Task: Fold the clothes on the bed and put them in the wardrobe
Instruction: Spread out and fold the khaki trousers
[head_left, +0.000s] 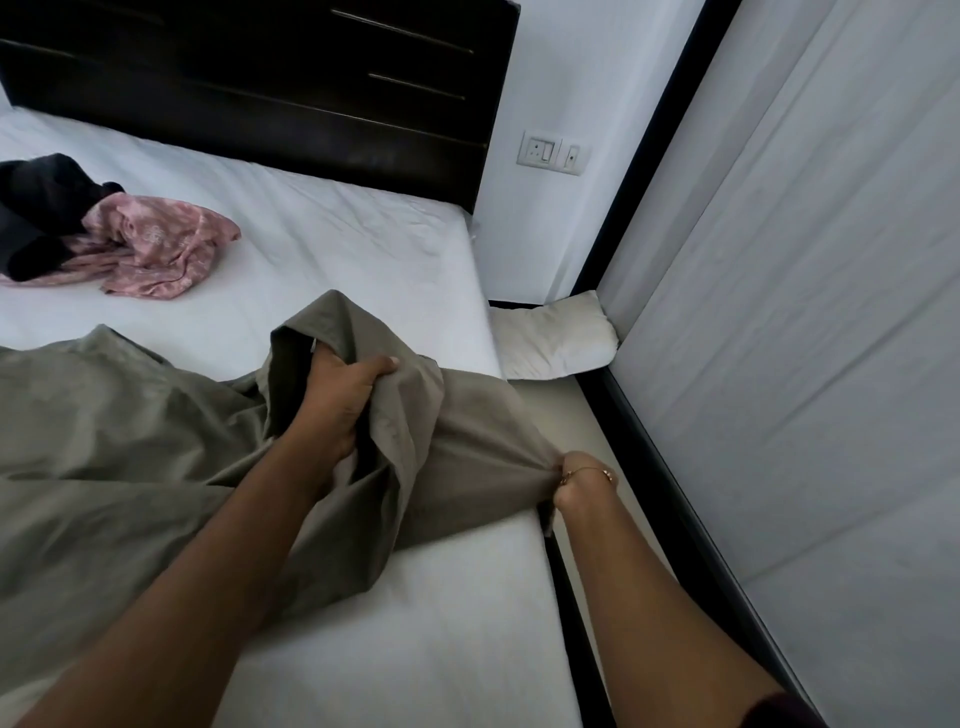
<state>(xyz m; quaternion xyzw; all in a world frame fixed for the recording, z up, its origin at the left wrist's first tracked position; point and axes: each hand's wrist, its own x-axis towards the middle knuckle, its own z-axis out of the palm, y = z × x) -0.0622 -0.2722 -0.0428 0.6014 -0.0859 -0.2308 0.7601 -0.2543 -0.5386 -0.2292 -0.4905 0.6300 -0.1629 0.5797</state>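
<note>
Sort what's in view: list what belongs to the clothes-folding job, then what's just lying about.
Belongs to the job:
olive-grey garment, gripped by the left hand and the right hand
pink patterned garment
black garment
bed

Just lying about:
white pillow on the floor beside the bed
wall switch plate
dark headboard
</note>
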